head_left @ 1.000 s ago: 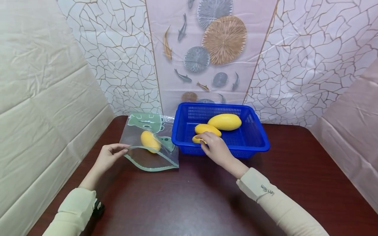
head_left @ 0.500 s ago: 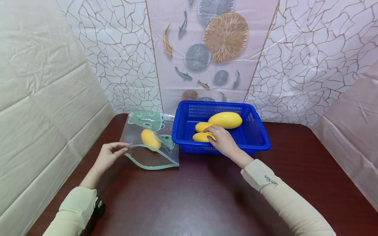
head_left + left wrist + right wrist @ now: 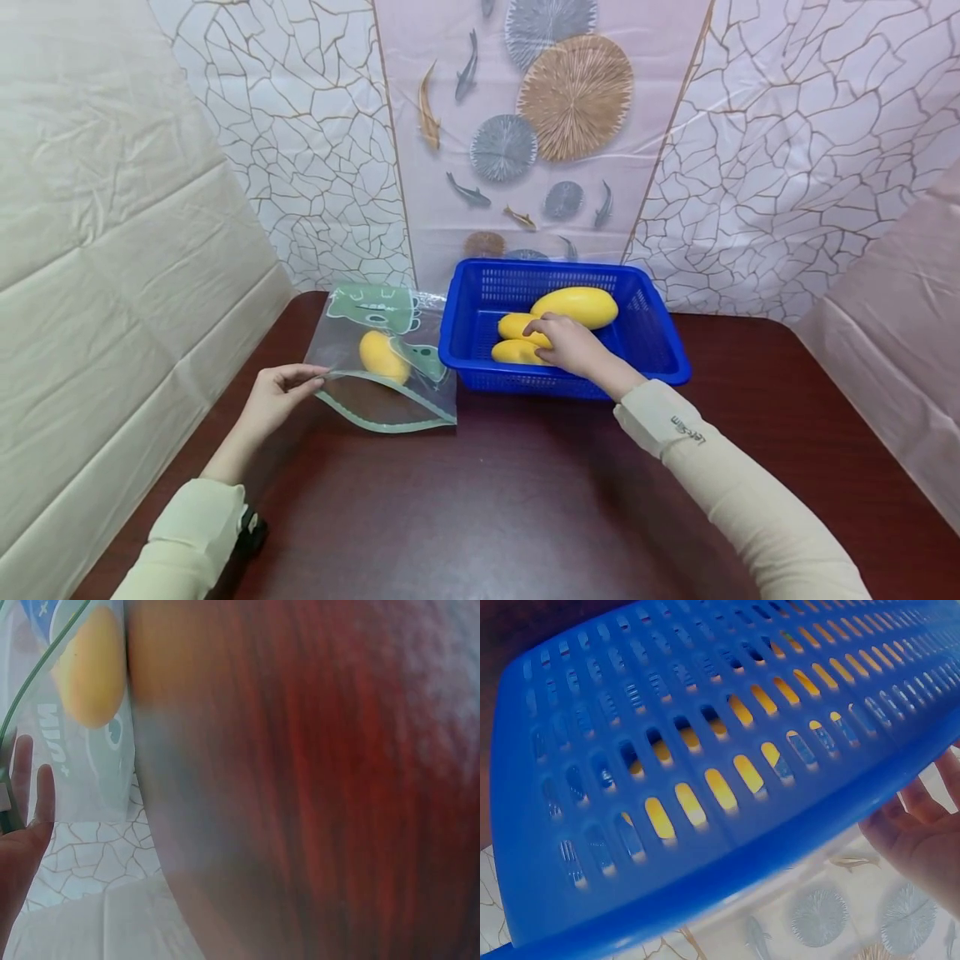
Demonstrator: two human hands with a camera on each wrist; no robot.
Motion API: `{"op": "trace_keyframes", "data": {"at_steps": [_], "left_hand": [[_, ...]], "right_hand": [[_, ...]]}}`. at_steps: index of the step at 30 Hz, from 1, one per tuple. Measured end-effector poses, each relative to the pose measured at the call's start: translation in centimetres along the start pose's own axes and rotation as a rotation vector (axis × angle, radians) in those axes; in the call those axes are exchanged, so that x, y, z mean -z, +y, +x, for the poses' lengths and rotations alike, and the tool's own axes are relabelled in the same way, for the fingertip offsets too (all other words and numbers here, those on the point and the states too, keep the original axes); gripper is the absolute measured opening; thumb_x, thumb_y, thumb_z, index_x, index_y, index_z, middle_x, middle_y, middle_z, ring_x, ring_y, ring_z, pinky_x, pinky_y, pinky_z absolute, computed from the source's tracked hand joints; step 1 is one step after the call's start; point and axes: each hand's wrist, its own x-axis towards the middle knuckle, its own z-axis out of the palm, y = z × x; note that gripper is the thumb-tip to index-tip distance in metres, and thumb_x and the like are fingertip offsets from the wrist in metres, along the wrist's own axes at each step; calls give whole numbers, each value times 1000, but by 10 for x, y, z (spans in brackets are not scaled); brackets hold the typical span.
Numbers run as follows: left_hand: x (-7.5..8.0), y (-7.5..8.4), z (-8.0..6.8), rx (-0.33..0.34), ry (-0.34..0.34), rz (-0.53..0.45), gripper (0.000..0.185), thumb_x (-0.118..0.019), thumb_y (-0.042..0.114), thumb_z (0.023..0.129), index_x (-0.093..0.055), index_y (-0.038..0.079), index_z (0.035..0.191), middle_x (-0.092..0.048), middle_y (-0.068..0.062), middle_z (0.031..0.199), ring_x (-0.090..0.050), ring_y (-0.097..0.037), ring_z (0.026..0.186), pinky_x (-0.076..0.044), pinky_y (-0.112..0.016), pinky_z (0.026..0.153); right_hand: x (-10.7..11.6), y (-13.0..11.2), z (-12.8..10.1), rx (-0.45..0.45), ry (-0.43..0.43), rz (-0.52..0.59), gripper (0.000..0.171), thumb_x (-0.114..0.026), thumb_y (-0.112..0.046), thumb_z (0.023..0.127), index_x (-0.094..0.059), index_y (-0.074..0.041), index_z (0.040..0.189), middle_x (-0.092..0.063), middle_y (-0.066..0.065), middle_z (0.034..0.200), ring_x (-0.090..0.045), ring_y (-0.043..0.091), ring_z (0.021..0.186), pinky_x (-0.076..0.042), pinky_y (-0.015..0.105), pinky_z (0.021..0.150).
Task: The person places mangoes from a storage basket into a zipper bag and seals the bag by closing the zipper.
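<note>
At frame centre, the right hand [image 3: 572, 343] lay loosely curved over two mangoes [image 3: 517, 340] in the blue basket [image 3: 652, 367], their long axes left to right. I could not tell if it gripped them. The left hand [image 3: 272, 398] pinched the mouth of the plastic bag [image 3: 382, 400], lower left on the tabletop [image 3: 480, 500].

Both arms wear long, pale cream sleeves with ribbed cuffs. The right sleeve [image 3: 720, 483], lower right of the frame, carries small dark lettering near the cuff. At lower left, a small black device [image 3: 251, 533] sits strapped under the left sleeve [image 3: 187, 533].
</note>
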Motion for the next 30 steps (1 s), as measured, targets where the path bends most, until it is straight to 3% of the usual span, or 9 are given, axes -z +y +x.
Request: {"op": "trace_keyframes", "data": {"at_steps": [4,11,18,22,30], "left_hand": [[-1,4,-1,6,-2,-12,17,-63,-8,84,-65,-15,99,-67,23,86,-62,9,76,-49,-11,63],[-4,27,-4,-2,-10,-43,17,-62,-11,83,-63,-20,97,-69,18,85,-63,6,75,-50,-12,62],[-5,34,-4,-14,-12,-23,16,-62,-11,83,-63,-19,97,-72,9,86,-63,5,75,-49,-12,62],[-5,29,-2,-6,-14,-11,16,-62,-11,83,-64,-18,97,-72,7,86,-63,6,76,-50,-11,63],[-3,2,1,8,-11,-10,17,-63,-6,84,-66,-14,100,-69,18,86,-63,6,75,-50,-12,63]], "right_hand": [[1,1,4,-9,-42,-20,33,-69,-9,84,-64,-2,116,-62,20,114,-61,32,99,-50,42,88],[-4,4,8,17,-82,-49,42,-71,-12,83,-59,-3,123,-61,20,115,-60,31,99,-49,43,88],[-5,9,10,25,-125,-58,42,-70,-14,84,-59,-3,123,-61,19,116,-59,31,99,-48,44,90],[-7,14,14,10,-168,-60,42,-70,-15,84,-59,-3,123,-61,19,116,-58,30,100,-47,44,91],[-12,22,20,10,-238,-22,48,-69,-15,86,-52,-5,130,-56,21,115,-54,29,95,-46,45,88]]}}
